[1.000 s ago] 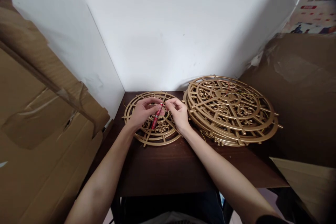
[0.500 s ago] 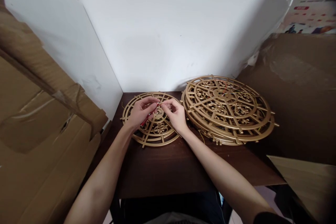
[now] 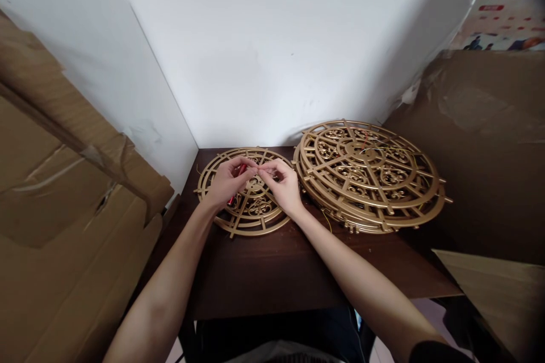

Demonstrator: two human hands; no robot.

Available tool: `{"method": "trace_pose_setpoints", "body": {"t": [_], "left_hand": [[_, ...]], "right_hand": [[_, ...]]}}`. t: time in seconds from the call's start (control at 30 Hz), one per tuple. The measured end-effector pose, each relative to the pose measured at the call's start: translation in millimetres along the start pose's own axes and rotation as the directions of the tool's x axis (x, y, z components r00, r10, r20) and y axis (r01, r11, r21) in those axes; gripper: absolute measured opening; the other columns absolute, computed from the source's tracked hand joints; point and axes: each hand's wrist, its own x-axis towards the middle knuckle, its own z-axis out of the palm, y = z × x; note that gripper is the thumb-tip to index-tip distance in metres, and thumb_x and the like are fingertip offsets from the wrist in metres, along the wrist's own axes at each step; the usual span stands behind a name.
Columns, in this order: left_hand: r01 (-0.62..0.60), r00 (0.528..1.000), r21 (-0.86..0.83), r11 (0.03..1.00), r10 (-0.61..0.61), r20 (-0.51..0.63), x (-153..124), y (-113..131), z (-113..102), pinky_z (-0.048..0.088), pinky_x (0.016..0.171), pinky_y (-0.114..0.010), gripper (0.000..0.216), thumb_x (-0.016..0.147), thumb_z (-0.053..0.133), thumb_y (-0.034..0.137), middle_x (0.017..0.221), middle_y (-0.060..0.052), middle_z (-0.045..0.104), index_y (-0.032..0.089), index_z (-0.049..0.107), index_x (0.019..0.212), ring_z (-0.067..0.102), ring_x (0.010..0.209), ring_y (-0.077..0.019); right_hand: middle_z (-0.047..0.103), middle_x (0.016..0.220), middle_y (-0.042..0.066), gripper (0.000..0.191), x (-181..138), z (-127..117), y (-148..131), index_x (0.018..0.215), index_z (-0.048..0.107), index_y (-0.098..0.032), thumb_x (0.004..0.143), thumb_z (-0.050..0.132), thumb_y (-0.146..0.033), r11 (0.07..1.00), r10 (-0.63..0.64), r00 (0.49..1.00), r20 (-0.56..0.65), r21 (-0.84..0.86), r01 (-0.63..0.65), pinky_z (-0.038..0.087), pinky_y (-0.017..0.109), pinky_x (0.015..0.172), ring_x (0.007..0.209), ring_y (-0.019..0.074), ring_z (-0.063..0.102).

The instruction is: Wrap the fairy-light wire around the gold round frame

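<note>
My left hand (image 3: 225, 184) is closed around a slim red-handled tool (image 3: 231, 201), most of which the palm and fingers hide, so its kind does not show. My right hand (image 3: 284, 186) is pinched, thumb against fingers, and meets the left fingertips. Whatever lies in that pinch is too small to make out. Both hands hover over the middle of a round gold openwork panel (image 3: 255, 231) with scrollwork and spokes, which lies flat on the dark table (image 3: 264, 278).
To the right, a stack of similar gold panels (image 3: 370, 181) carries loose thin wires. A yellow wire (image 3: 327, 221) hangs by its left side. Cardboard (image 3: 63, 227) stands at the left, a large carton (image 3: 489, 153) at the right, and a white wall (image 3: 272, 51) behind.
My fingertips have drawn together over the panel, the two hands now touching. The red tool has turned slightly in my left hand. The view has shifted a little.
</note>
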Motion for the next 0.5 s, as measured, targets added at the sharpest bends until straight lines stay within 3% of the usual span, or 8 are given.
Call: {"method": "trace_pose_setpoints", "body": {"t": [0.3, 0.5], "left_hand": [[0.024, 1.0, -0.001, 1.0, -0.024, 0.0, 0.1, 2.2, 1.1, 0.023, 0.037, -0.017, 0.022, 0.071, 0.074, 0.032, 0.055, 0.006, 0.036, 0.016, 0.064, 0.083, 0.031, 0.042, -0.0031], [0.022, 1.0, 0.012, 1.0, -0.022, -0.013, 0.7, 1.1, 0.4, 0.024, 0.037, -0.017, 0.023, 0.071, 0.074, 0.033, 0.055, 0.006, 0.037, 0.015, 0.064, 0.083, 0.031, 0.043, -0.0033]], "right_hand": [[0.059, 0.077, 0.0, 0.009, -0.3, -0.2, -1.0, 0.081, 0.065, -0.021, 0.082, 0.062, -0.029, 0.999, -0.012, 1.0, -0.006, -0.043, 0.012, 0.045, 0.027, 0.066, 0.07, 0.0132, 0.054], [0.06, 0.076, 0.0, 0.009, -0.4, 0.8, -2.9, 0.081, 0.064, -0.02, 0.082, 0.062, -0.029, 0.999, 0.025, 0.999, -0.043, 0.043, -0.023, 0.044, 0.026, 0.063, 0.066, 0.0124, 0.051]]}}
